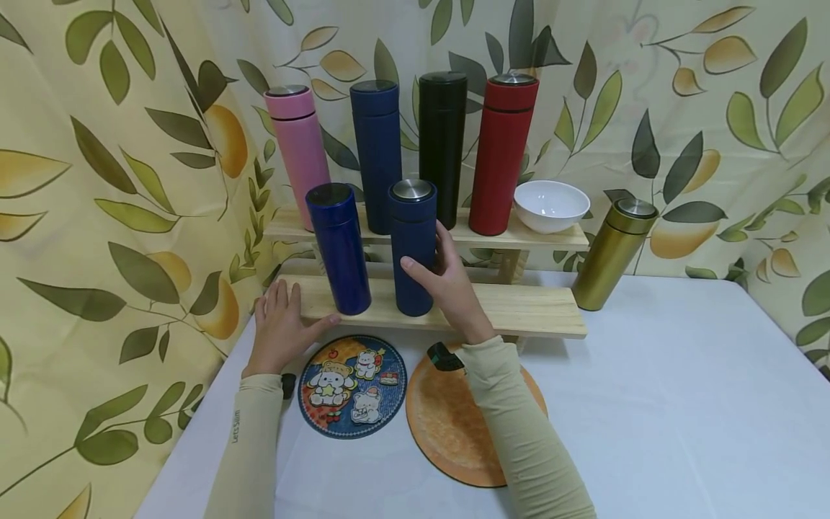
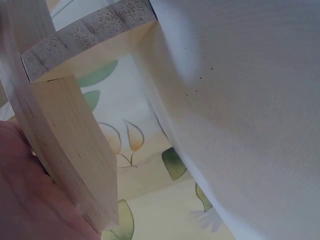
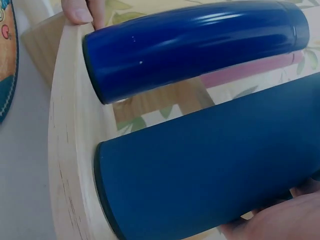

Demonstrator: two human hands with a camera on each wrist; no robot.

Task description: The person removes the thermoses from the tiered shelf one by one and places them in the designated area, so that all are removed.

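On the lower wooden shelf (image 1: 519,308), my right hand (image 1: 454,281) holds a matte navy thermos bottle (image 1: 413,252) with a steel lid top. Thumb and fingers lie on opposite sides of its body. The bottle stands upright, its base right at the board in the right wrist view. Beside it stands a glossy blue thermos bottle (image 3: 195,47), with a gap between the two. My left hand (image 1: 279,331) rests on the shelf's left end, fingers extended over the board and thumb along the front edge. Its palm (image 2: 35,195) lies against the wood in the left wrist view.
The upper shelf (image 1: 447,234) bears pink (image 1: 300,155), navy (image 1: 377,155), black (image 1: 443,148) and red thermos bottles (image 1: 504,155), plus a white bowl (image 1: 551,207). A gold thermos (image 1: 612,256) leans at the right. A cartoon round mat (image 1: 353,386) and an orange-brown round mat (image 1: 454,418) lie in front.
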